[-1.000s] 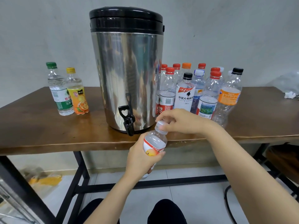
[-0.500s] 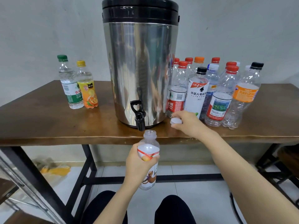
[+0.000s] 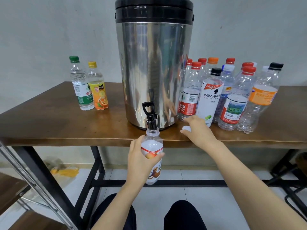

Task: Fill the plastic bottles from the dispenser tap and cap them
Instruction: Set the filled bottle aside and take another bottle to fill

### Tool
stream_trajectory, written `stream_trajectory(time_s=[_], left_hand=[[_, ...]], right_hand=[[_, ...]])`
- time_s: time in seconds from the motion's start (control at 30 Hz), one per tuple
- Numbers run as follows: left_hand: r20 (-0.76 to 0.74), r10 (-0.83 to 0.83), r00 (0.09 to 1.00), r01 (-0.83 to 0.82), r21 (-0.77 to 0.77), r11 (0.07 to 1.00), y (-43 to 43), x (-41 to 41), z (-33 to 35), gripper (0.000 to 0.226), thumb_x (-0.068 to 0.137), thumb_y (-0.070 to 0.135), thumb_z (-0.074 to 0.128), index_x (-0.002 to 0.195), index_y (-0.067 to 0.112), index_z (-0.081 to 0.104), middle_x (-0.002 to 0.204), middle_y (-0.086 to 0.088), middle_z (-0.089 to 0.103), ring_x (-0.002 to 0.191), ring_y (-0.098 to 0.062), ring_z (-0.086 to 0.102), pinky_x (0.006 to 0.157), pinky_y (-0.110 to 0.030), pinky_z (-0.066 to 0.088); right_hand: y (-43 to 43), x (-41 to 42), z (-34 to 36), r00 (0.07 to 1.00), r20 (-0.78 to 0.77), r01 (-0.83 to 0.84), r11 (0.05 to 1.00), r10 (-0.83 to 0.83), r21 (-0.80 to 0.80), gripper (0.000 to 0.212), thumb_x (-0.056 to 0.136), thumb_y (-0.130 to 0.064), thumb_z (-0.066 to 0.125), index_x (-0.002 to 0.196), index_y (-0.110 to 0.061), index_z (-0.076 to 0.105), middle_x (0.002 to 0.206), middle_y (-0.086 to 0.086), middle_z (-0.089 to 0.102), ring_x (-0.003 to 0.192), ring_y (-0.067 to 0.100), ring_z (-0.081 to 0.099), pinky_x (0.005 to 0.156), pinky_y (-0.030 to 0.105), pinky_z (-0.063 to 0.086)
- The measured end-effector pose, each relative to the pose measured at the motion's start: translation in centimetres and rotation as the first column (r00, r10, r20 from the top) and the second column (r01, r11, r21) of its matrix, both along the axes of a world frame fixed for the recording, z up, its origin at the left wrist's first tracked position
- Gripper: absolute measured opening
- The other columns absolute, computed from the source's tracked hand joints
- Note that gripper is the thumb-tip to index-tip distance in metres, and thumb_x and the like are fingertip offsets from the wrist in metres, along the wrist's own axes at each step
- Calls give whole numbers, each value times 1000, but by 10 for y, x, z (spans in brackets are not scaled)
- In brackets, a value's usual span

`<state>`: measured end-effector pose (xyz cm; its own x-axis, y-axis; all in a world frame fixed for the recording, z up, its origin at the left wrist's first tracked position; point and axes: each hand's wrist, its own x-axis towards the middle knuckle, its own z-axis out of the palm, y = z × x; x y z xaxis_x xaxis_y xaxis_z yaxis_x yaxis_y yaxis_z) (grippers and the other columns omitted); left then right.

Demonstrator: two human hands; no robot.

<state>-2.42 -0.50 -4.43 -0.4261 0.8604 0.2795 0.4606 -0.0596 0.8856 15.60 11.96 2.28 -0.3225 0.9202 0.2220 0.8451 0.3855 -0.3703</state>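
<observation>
Gripping a clear peach-labelled bottle [image 3: 152, 142] round its middle, the left hand [image 3: 141, 157] holds it upright in front of the table edge, fingers and thumb wrapped over the label. The right hand [image 3: 199, 131] rests palm-down on the table's front edge with fingers loosely spread; a white cap [image 3: 186, 128] sits between its thumb and forefinger, and whether it is pinched or merely touched cannot be told.

The bottle's open mouth meets the spout of the black tap [image 3: 150, 117] on a steel dispenser [image 3: 154, 72] with a black lid. The cap lies just right of the bottle, near the dispenser's base.

Surface: a brown wooden table [image 3: 58, 127] on black metal legs, against a pale wall [image 3: 49, 30], over a light tiled floor [image 3: 166, 191]. Left of the dispenser stand two capped bottles — a green-capped water bottle [image 3: 81, 90] touching a yellow-capped orange-drink bottle [image 3: 99, 93]. To its right, a cluster of capped bottles [image 3: 232, 100] stands behind the right hand.
</observation>
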Motion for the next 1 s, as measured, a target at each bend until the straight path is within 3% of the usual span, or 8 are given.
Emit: stream_trajectory(time_s=[0.13, 0.2, 0.3, 0.43, 0.53, 0.77, 0.93, 1.0], left_hand=[[-20, -15, 1000, 16, 21, 1000, 3, -3, 5, 76, 68, 31, 90, 131, 27, 48, 121, 11, 51, 106, -11, 56, 76, -4, 44], [-2, -22, 1000, 22, 30, 999, 3, -3, 6, 74, 67, 29, 90, 129, 28, 50, 118, 10, 58, 104, -13, 60, 75, -5, 46], [22, -40, 999, 40, 28, 999, 2, -5, 8, 69, 68, 28, 89, 123, 37, 49, 112, 9, 65, 98, -11, 64, 72, -3, 49], [37, -57, 998, 57, 4, 998, -1, -7, 11, 66, 71, 29, 88, 120, 41, 45, 108, 12, 64, 94, -9, 64, 69, -3, 48], [45, -61, 997, 62, -7, 998, -2, -7, 12, 66, 72, 30, 87, 120, 42, 43, 108, 14, 61, 94, -7, 62, 66, -2, 46], [46, -30, 998, 30, -2, 1000, -2, -4, 12, 64, 72, 31, 87, 120, 39, 46, 104, 15, 62, 88, 2, 61, 67, -1, 46], [49, -21, 999, 22, -14, 1000, -3, -2, 12, 65, 73, 31, 87, 122, 39, 46, 107, 14, 61, 88, 1, 61, 67, -3, 47], [49, -15, 999, 16, -15, 1000, -3, -1, 12, 65, 73, 31, 86, 123, 38, 47, 109, 14, 62, 89, -1, 61, 68, -3, 46]], right_hand=[[-15, -15, 30, 969, -193, -107, 964, 156, 242, 35, 95, -26, 63, 129, -18, 60, 115, 2, 62, 105, 22, 57, 93, 43, 50], [-26, -28, 50, 921, -265, -196, 929, 284, 314, 35, 95, -27, 63, 129, -21, 60, 106, -6, 61, 90, 11, 57, 85, 37, 51], [-43, -47, 77, 885, -185, -330, 855, 428, 400, 45, 93, -25, 64, 137, -22, 54, 111, -7, 60, 87, 2, 47, 82, 28, 45], [-49, -67, 95, 912, 44, -387, 820, 408, 421, 44, 94, -24, 63, 138, -25, 54, 120, -6, 61, 109, 11, 45, 82, 32, 45], [-47, -74, 96, 911, 128, -403, 781, 391, 477, 27, 94, -25, 63, 121, -26, 65, 110, -7, 63, 106, 12, 43, 74, 30, 41], [-41, -76, 69, 919, 59, -322, 653, 390, 685, 15, 83, -9, 74, 89, -17, 63, 88, -3, 59, 87, 16, 46, 61, 27, 37], [-42, -65, 54, 881, -15, -287, 558, 473, 779, 2, 86, -8, 63, 84, -8, 63, 83, 4, 58, 79, 22, 50, 58, 31, 41], [-43, -61, 47, 869, -39, -264, 530, 493, 806, 7, 88, -10, 59, 83, -6, 63, 80, 5, 58, 76, 21, 49, 57, 31, 40]])
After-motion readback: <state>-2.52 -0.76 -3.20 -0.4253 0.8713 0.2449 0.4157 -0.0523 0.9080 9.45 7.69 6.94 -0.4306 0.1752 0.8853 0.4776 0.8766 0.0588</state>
